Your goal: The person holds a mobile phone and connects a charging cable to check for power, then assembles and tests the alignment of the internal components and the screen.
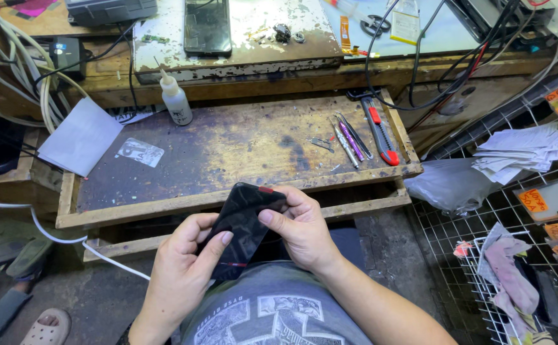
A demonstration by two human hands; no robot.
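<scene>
A black phone (242, 220) with a glossy face and a small red tab at its top edge is held over my lap, tilted, in front of a pulled-out wooden drawer (228, 150). My left hand (180, 275) grips its lower part, thumb along the near side. My right hand (301, 227) holds the upper right edge, thumb pressed on the glass near the top. Part of the phone's lower end is hidden by my left fingers.
On the drawer lie a red-and-black utility knife (379, 132), tweezers and thin tools (349, 138), a small white squeeze bottle (175, 100) and a clear plastic piece (139, 152). Another dark phone (207, 27) rests on a worn board above. A wire rack (515, 255) with papers and rags stands right.
</scene>
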